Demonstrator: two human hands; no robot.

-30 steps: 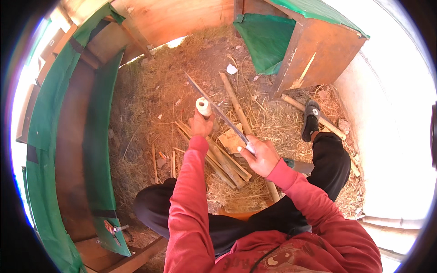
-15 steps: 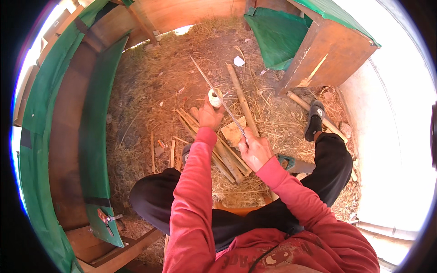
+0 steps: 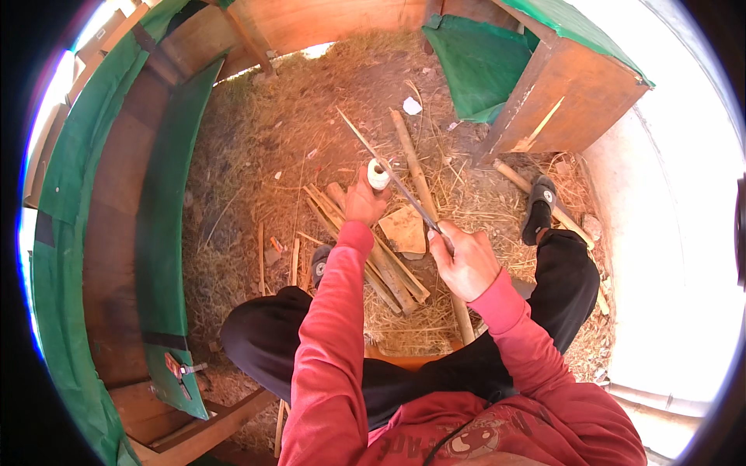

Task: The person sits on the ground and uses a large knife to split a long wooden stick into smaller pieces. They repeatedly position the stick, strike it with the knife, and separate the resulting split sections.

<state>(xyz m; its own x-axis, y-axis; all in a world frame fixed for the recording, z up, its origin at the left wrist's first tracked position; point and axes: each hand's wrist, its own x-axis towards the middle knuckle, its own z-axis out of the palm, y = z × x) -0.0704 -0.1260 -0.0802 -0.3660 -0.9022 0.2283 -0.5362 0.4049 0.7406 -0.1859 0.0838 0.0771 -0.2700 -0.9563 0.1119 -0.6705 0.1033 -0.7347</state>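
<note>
Now, a pale tube (image 3: 378, 180) in the left hand (image 3: 367, 202) and a long blade (image 3: 408, 193) in the right hand (image 3: 468, 264)

In the head view, the left hand is closed around the tube's lower part, its hollow end turned up and left clear, presumably so the fingers keep out of the blade's path. The right hand is wrapped around the near end of the blade, which slants forward and leftward across the tube's end. Whether the two touch, I cannot tell.

The left forearm (image 3: 330, 330) reaches almost straight ahead; the right forearm (image 3: 532, 334) angles inward from the lower right, probably to set the blade crosswise. The tube is held out ahead of the spread legs (image 3: 567, 272), above straw-strewn ground (image 3: 256, 147), perhaps to give both arms room. Split sticks (image 3: 392, 279) lie below on the ground, with a pale slab (image 3: 404, 231) just beside them.
</note>
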